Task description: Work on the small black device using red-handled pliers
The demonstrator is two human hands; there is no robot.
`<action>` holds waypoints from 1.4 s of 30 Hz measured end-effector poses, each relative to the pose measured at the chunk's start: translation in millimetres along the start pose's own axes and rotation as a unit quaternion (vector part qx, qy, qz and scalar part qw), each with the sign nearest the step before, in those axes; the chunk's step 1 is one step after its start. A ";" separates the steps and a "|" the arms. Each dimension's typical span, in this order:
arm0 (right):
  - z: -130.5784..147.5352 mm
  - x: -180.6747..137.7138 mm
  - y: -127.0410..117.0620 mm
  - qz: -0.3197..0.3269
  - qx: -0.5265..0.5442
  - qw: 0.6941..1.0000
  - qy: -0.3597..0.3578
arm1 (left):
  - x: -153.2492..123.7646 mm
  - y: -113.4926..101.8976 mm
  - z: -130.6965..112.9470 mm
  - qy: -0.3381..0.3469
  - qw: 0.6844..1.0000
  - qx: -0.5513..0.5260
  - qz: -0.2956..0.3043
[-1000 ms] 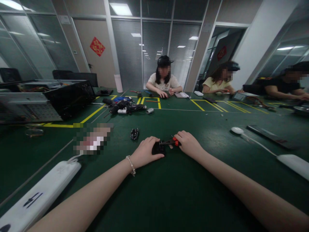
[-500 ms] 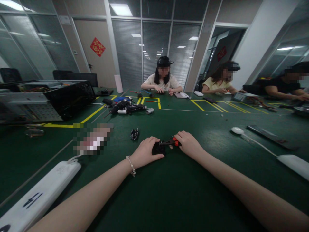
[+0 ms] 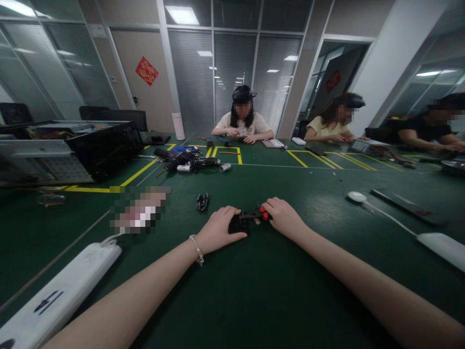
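My left hand [image 3: 218, 228] lies on the green table [image 3: 254, 291] with its fingers curled over a small black object [image 3: 238, 225], which it holds down. My right hand [image 3: 285, 216] is closed on a red-handled tool [image 3: 258, 214] whose dark tip reaches over to the black object. Both hands meet at the table's middle, just ahead of me. What the black object is cannot be made out. A bead bracelet sits on my left wrist.
A small black part [image 3: 202, 201] lies left of my hands. A white power strip [image 3: 61, 291] is at near left, an open computer case [image 3: 69, 148] at far left, a tool pile [image 3: 189, 160] behind. White adapter and cable [image 3: 441, 245] lie right. Three people sit opposite.
My hands have stayed nearly still on the black object and tool. The person across the table has drawn both hands closer together and lowered the head.
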State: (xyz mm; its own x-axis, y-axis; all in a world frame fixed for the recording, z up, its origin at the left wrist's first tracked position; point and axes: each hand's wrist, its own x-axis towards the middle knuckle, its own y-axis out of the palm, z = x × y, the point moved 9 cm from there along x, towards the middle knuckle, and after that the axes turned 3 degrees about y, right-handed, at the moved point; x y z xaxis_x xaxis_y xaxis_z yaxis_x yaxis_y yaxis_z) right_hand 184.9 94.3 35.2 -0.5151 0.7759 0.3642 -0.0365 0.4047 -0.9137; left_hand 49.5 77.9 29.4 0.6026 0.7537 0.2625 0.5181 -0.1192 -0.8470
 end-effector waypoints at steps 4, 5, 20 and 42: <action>0.6 -0.1 -1.8 -0.002 0.000 1.000 0.001 | 0.4 -0.3 -0.6 -0.001 1.000 0.001 0.000; 0.7 -0.1 -1.8 -0.001 0.001 1.000 0.001 | 0.5 -0.5 -0.8 -0.001 1.000 0.001 -0.001; -0.8 -0.5 0.7 0.003 -0.008 1.000 0.005 | -0.3 -1.9 1.7 -0.015 1.000 -0.023 -0.005; -0.8 -0.4 0.6 -0.010 -0.015 1.000 -0.001 | 0.7 -1.4 0.6 -0.007 1.000 -0.017 -0.005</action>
State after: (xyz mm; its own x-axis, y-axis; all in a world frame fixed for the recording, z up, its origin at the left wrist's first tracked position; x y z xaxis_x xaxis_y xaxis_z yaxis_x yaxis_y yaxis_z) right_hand 185.7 94.5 34.7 -0.5171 0.7660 0.3820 -0.0215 0.4345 -0.9004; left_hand 48.8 79.0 30.4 0.5890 0.7639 0.2636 0.5440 -0.1336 -0.8284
